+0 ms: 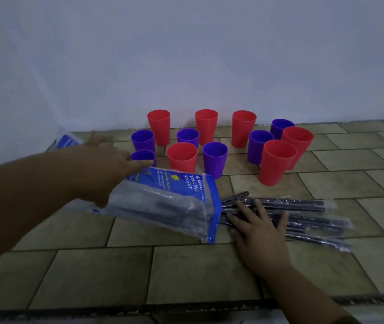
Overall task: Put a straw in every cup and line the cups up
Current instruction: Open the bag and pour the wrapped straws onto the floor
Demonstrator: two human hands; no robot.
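Left hand [110, 167] holding packet [177, 206], cups [206, 127] behind

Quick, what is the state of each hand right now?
Left hand: grips the plastic bag.
Right hand: open, fingers spread flat on the wrapped straws.

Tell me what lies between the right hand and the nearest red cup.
In the head view, the far wrapped straws of the pile under the right hand, then bare tile up to the red cup.
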